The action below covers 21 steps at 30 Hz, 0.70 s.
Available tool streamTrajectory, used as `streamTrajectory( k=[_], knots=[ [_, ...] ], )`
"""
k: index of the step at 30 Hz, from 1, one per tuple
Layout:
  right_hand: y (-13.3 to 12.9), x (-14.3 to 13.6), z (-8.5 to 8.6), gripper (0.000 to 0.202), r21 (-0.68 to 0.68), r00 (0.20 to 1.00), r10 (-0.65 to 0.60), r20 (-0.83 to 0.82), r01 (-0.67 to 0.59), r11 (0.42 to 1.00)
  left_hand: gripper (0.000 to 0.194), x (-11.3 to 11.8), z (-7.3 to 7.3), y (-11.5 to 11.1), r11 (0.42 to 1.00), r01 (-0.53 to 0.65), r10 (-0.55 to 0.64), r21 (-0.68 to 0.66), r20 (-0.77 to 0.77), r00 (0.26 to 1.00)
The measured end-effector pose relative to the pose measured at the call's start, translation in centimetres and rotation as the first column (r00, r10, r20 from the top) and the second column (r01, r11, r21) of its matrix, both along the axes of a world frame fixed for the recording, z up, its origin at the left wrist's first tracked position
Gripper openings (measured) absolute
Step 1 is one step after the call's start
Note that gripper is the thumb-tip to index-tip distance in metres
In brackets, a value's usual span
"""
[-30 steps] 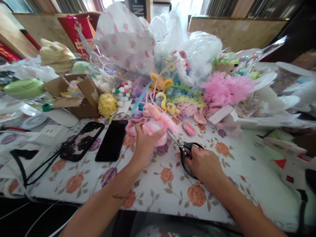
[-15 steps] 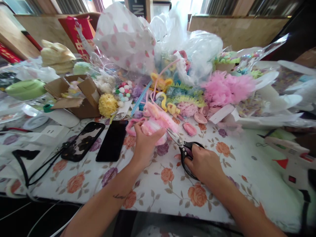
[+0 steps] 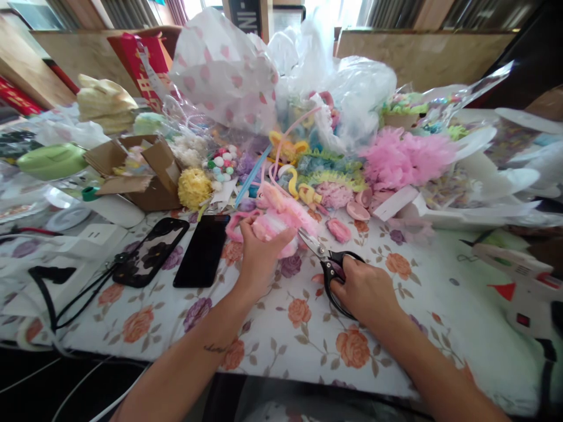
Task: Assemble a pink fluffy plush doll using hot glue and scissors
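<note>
My left hand (image 3: 264, 249) is closed on a fluffy pink and white piece (image 3: 281, 220) near the middle of the table, thumb stretched to the right. In my right hand (image 3: 365, 287) are black-handled scissors (image 3: 323, 252), with fingers through the handles. Their blades point up and left, the tips close to my left thumb and the edge of the fluffy piece. Whether the tips touch it I cannot tell. A small pink fuzzy loop (image 3: 338, 230) lies just beyond the scissors.
Two phones (image 3: 201, 251) (image 3: 152, 252) lie left of my left arm. Behind is a heap with a cardboard box (image 3: 153, 170), a yellow pompom (image 3: 194, 189), pink tulle (image 3: 407, 155) and plastic bags (image 3: 224, 70). A glue gun (image 3: 519, 269) stands at right.
The view has shifted very slightly, so things at the left appear a little further right. Both hands and the scissors keep almost the same pose.
</note>
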State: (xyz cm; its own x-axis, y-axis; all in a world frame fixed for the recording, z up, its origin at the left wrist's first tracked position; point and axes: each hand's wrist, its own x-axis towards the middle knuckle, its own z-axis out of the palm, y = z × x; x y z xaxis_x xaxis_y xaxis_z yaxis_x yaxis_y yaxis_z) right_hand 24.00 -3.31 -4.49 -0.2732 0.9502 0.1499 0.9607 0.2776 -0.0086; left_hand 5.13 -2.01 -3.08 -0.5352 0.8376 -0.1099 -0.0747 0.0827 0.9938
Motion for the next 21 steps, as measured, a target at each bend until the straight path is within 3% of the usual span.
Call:
streamTrajectory(
  k=[4,8,21],
  knots=[
    [-0.04,-0.01,0.00,0.015,0.016,1.000,0.006,-0.004,-0.006,1.000,0.066,0.01,0.31,-0.06,0.999,-0.015,0.020,0.040,-0.127,0.992],
    [-0.08,0.09,0.21,0.015,-0.028,1.000,-0.002,-0.005,0.002,1.000,0.066,0.15,0.38,-0.08,0.998,-0.014,0.023,0.055,-0.157,0.987],
    [0.07,-0.09,0.57,0.017,-0.079,1.000,-0.022,0.000,0.022,0.997,0.065,-0.20,-0.34,0.37,0.997,-0.033,0.032,0.064,0.012,0.999]
  ],
)
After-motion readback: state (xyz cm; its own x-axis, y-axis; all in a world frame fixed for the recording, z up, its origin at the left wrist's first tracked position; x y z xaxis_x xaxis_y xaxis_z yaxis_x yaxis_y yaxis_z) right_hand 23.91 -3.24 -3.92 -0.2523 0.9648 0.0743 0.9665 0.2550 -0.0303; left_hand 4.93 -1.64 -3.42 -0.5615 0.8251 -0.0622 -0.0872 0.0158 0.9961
